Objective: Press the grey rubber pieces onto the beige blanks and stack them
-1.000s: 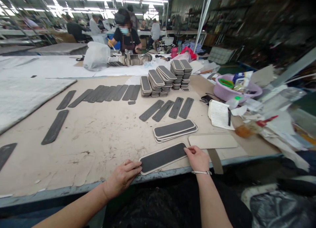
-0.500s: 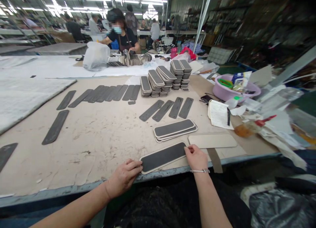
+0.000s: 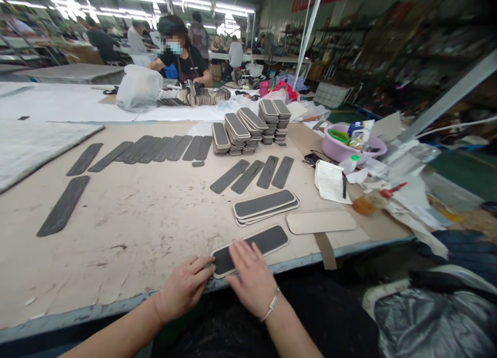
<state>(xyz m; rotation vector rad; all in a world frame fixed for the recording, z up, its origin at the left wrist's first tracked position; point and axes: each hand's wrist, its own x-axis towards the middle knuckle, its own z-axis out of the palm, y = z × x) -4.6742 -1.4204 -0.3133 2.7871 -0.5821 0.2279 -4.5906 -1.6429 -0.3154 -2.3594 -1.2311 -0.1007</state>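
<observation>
A long dark panel with rounded corners and a cream border (image 3: pixel 268 240) lies at the table's front edge. My left hand (image 3: pixel 185 285) has its fingers curled together at the panel's left end, gripping the corner. Flat on the panel's left half rests my right hand (image 3: pixel 252 278), fingers stretched out, a bracelet at the wrist. Part of the panel is hidden under it. Just beyond lies a small pile of similar bordered panels (image 3: pixel 264 205). To the right is a plain cream panel (image 3: pixel 320 221), face up, with a brown strip (image 3: pixel 325 252) below it.
Loose dark strips (image 3: pixel 64 205) are spread over the table (image 3: pixel 128 218). Stacks of bordered panels (image 3: pixel 236 126) stand at the back. On the right are a purple basin (image 3: pixel 330 147), an open notebook (image 3: pixel 330 181) and a bottle of amber liquid (image 3: pixel 365 205). A co-worker (image 3: pixel 182 58) works opposite.
My right hand has left the panel's right end and moved left, now flat on its surface. My left hand stays at the left end. The camera view has shifted slightly to the right.
</observation>
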